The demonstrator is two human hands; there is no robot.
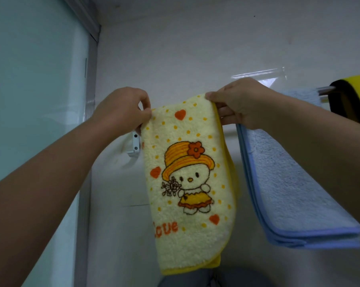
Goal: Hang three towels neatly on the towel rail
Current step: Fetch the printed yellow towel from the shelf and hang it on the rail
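A pale yellow cartoon towel (187,183) with orange hearts hangs folded over the towel rail (326,90) at its left end. My left hand (123,110) pinches the towel's upper left edge. My right hand (235,102) grips its upper right fold at the rail. A light blue towel (295,183) hangs to the right, partly behind my right forearm. Further right, a yellow and black towel (353,100) drapes over the rail at the frame's edge. Most of the rail is hidden under the towels.
The rail's white left bracket (134,146) is fixed to the white tiled wall (185,48). A frosted glass panel (30,90) with a metal frame stands on the left. A grey object (214,278) shows at the bottom edge.
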